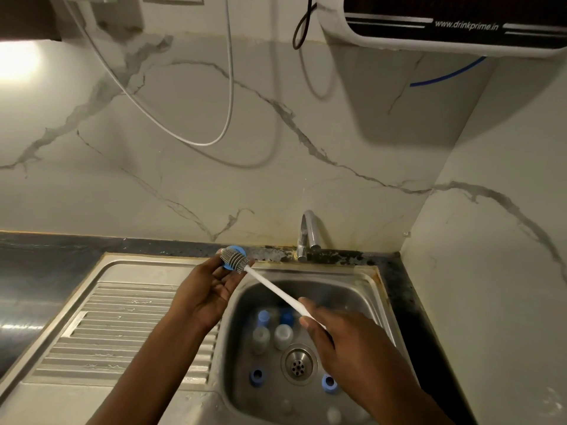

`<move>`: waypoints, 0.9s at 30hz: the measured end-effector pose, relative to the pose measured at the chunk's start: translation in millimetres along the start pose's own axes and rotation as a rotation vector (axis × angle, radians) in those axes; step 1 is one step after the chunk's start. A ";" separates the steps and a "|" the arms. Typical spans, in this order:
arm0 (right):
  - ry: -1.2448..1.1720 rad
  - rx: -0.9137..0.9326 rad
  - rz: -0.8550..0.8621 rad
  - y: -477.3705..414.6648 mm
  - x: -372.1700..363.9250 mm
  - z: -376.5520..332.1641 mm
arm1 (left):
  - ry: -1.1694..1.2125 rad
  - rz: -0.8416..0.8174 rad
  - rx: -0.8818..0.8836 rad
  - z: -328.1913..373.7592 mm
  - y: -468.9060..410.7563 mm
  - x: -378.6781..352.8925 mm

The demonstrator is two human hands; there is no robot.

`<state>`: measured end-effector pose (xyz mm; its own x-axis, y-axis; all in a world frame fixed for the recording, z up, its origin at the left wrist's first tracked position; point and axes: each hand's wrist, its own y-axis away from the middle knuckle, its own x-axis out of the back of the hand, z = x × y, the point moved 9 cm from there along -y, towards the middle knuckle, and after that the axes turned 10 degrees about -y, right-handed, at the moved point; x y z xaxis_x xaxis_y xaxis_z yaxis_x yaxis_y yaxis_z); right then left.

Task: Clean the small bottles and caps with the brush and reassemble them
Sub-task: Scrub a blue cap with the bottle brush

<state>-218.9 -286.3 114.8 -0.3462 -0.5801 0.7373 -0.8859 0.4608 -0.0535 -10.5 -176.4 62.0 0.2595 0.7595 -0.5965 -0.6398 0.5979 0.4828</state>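
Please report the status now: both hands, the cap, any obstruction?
Left hand holds blue cap. Right hand grips brush, bristles against cap. Other bottles and caps lie in sink. No obstruction seen.

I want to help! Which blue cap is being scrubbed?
The blue cap in the left hand, against the brush; the others lie in the sink.

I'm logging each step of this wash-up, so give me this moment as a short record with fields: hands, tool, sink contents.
left hand: holds a blue cap at its fingertips
right hand: grips the brush by its white handle
brush head: against the cap
sink: several small bottles and loose blue caps lie around the drain
tap: no water seen
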 end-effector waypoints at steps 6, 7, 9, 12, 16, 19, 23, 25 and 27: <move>0.042 -0.014 0.083 -3.3 17.7 -3.4 | -0.027 -0.029 0.016 -8.7 5.9 -6.7; 0.042 -0.013 0.067 -5.4 14.1 -5.4 | -0.026 -0.029 0.019 -10.3 4.2 -6.8; 0.024 -0.001 0.038 -8.3 6.5 -10.7 | -0.016 -0.030 0.020 -11.3 2.0 -6.4; -0.009 0.007 0.027 -8.2 2.1 -14.1 | -0.021 -0.027 0.013 -4.7 2.9 -6.6; 0.000 0.030 -0.002 0.7 -1.0 -15.0 | 0.008 0.016 -0.040 12.9 0.1 3.9; 0.030 0.029 0.021 4.1 7.0 -12.1 | -0.009 0.026 -0.046 18.1 -0.5 7.4; 0.080 0.010 0.078 0.6 18.5 -6.2 | -0.025 0.005 -0.034 13.9 6.1 1.1; 0.077 -0.002 0.083 -2.1 17.8 -7.5 | -0.011 -0.012 -0.017 8.4 8.2 -3.3; 0.065 -0.002 0.087 -4.9 15.3 -8.9 | 0.010 -0.025 0.002 3.6 10.6 -7.1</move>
<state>-217.1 -291.4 132.3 -0.4014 -0.4932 0.7718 -0.8526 0.5090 -0.1181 -16.6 -174.5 73.6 0.2688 0.7415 -0.6147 -0.6320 0.6174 0.4684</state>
